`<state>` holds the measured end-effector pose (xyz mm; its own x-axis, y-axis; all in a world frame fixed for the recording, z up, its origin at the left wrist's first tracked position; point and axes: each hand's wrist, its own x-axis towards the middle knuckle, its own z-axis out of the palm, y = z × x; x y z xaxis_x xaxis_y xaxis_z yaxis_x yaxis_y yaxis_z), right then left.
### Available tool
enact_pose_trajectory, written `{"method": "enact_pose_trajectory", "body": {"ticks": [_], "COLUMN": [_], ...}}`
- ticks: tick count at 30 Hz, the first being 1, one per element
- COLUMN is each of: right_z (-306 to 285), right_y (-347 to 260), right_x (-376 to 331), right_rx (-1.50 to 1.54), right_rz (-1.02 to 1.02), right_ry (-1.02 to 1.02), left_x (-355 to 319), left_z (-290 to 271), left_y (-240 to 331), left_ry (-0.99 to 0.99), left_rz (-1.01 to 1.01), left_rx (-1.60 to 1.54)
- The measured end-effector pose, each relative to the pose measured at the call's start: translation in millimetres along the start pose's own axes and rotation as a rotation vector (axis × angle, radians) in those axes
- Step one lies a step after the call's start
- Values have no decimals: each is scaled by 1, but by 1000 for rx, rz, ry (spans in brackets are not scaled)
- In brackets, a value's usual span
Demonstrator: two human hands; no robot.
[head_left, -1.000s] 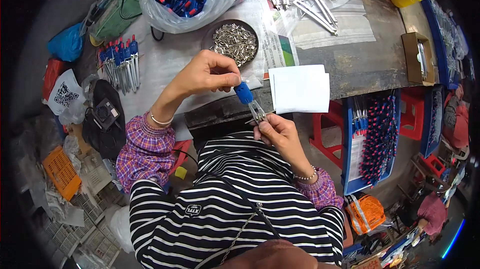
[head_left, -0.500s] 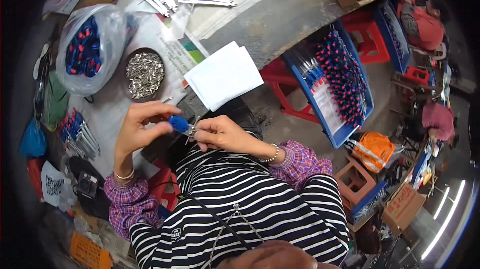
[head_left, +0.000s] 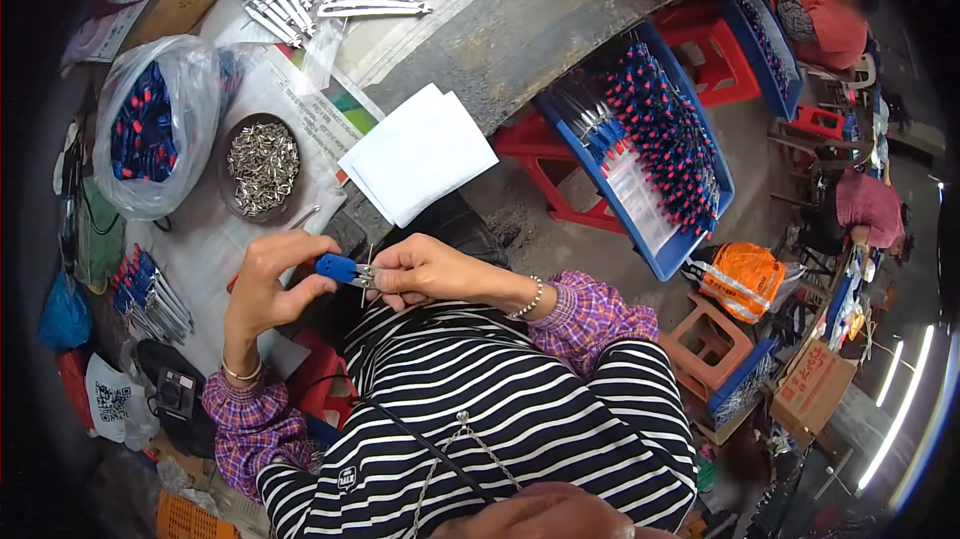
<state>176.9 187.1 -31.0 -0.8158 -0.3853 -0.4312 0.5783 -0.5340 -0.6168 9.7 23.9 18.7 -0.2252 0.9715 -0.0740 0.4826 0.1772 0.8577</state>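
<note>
In front of my chest, both hands meet at a small tool part with a blue plastic body point(head_left: 338, 267) and silvery metal pieces point(head_left: 366, 277) at its right end. My left hand point(head_left: 272, 284) pinches the blue body between thumb and fingers. The fingers of my right hand point(head_left: 425, 271) close round the metal end, where a thin pin sticks out; details there are too small to tell. Beyond my left hand, a dark round bowl point(head_left: 224, 191) holds many small metal fittings point(head_left: 262, 169). A folded white paper sheet point(head_left: 415, 159) lies beyond my right hand.
On the left, a clear plastic bag point(head_left: 195, 154) holds blue-and-red pieces beside a bundle of blue-handled metal tools point(head_left: 150, 294). White-and-silver strips point(head_left: 370, 9) lie at the back. To the right, a blue tray point(head_left: 660, 264) of blue-red parts rests on a red stool point(head_left: 550, 179).
The blue part has turned from nearly end-on to lying lengthwise between my hands. Both hands sit slightly further left and lower, and the whole view has shifted a little.
</note>
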Motion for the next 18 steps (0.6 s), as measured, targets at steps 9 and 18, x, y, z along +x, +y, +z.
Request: {"method": "enact_pose_trajectory", "body": {"ticks": [9,18], "right_z": [-5,1], "right_y": [7,3], "right_x": [7,1], "right_rx": [-65,-64], "right_rz": [11,103], "right_ry": [22,122], "left_x": [-10,-20], "left_z": [12,31], "left_y": [-1,-15], "left_ry": [30,148], "left_rz": [-31,-30], "left_rx": [-5,-58]}}
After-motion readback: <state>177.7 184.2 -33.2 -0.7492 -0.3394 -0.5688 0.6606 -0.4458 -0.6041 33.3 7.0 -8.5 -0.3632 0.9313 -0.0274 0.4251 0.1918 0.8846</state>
